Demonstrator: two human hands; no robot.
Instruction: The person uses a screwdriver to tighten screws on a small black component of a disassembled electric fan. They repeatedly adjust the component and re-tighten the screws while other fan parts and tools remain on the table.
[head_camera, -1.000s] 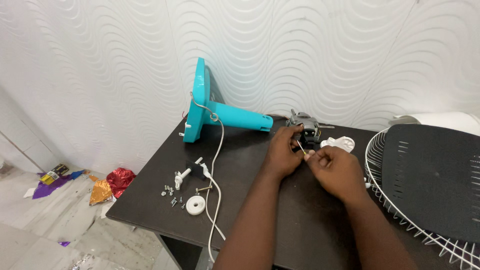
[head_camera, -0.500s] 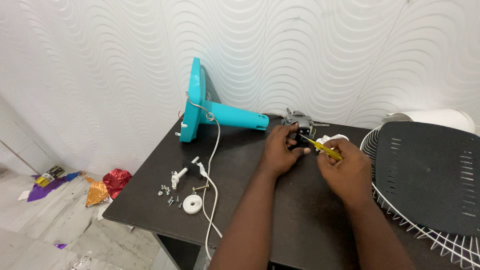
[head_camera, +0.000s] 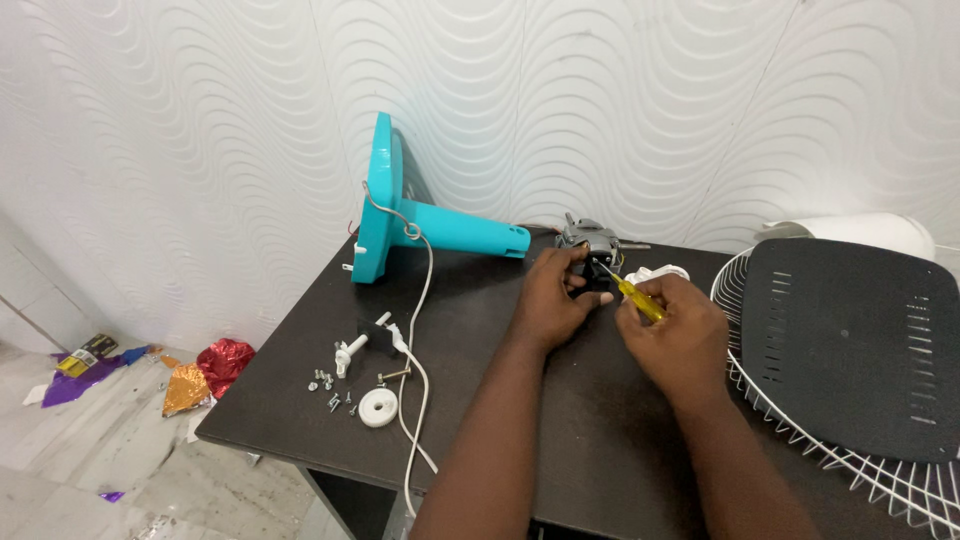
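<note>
The left hand (head_camera: 552, 298) pinches the grey motor (head_camera: 588, 238) at the far worktop (head_camera: 600, 440); the right hand (head_camera: 672, 335) grips a yellow screwdriver (head_camera: 632, 296), tip at the motor; screw-turning step, I think; next needs a steady tip.

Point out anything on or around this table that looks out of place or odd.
The teal fan stand lies tipped on its side. Loose screws are scattered near the table edge. Crumpled foil scraps litter the floor on the left.

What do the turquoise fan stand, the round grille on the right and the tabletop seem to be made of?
Fan stand: probably moulded plastic, smooth with a soft sheen.
Grille: thin white wires, likely coated metal.
Tabletop: dark, matte, flat; perhaps laminated board, though the look leaves it open.
</note>
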